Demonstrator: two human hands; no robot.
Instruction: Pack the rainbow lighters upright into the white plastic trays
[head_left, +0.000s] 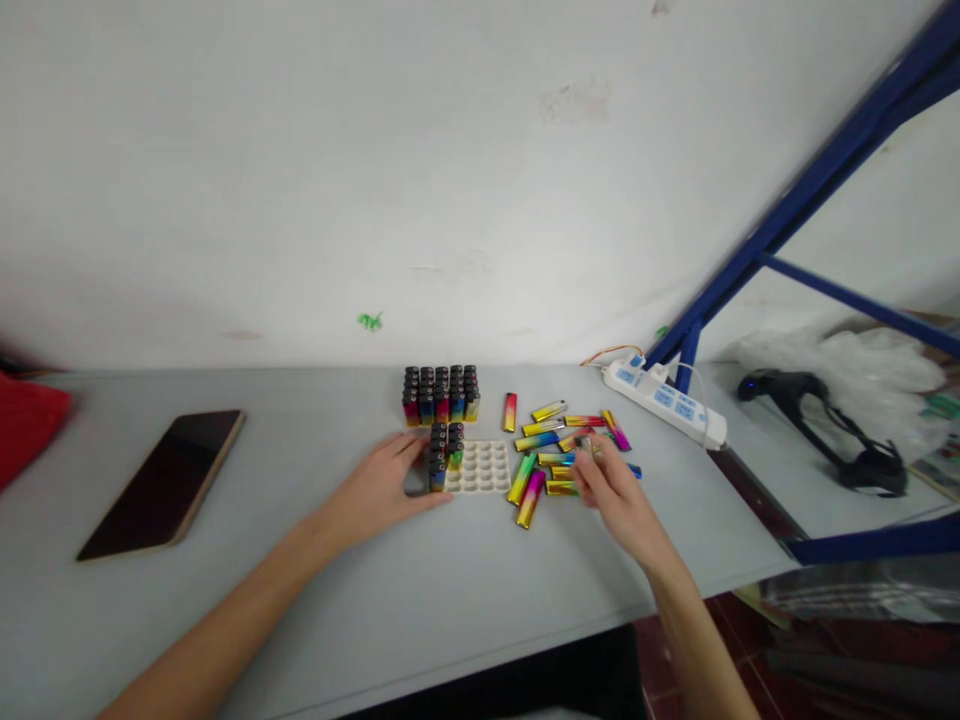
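Note:
My left hand (386,480) is closed around the left end of a white tray (486,489) with rows of round-cornered holes, thumb along the near edge and fingers at the far side. Several black-topped lighters (438,455) stand upright in the tray's left columns; the holes to the right are bare. Over a scatter of shiny, colour-graded lighters (531,499) my right hand (609,485) has its thumb and fingers pinched together. A small dark and metallic end of a lighter (584,445) shows at the fingertips; the rest is hidden by the hand.
Behind the tray, a block of upright lighters (441,395) stands near the wall. A white power strip (664,402) lies at the back right beside a blue metal frame (757,240). A dark phone-like slab (165,482) rests at left, near red material (30,420). A black strapped device (825,430) lies far right.

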